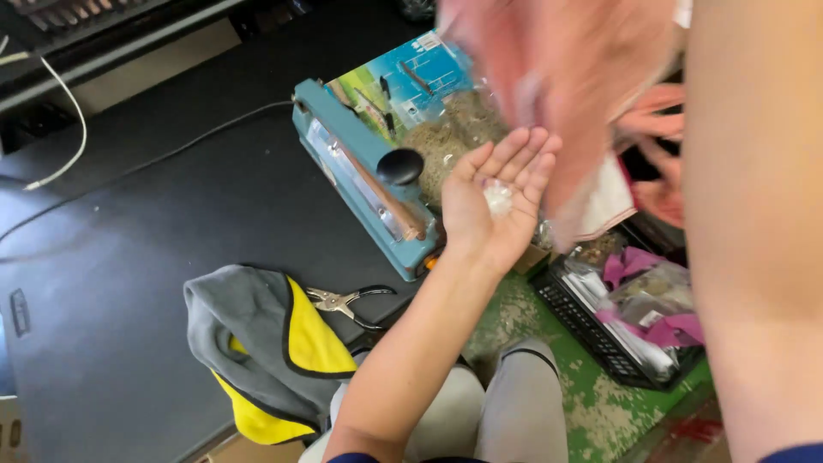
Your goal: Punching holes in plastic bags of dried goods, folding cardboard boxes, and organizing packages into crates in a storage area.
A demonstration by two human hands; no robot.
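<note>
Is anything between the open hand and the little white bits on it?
No. The little white bits lie right on the palm of the left hand, which is open and palm up. The right hand is a blur above them, apart from them.

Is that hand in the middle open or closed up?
Open. The left hand lies palm up with fingers spread, and a small clump of whitish bits sits on the palm.
</note>
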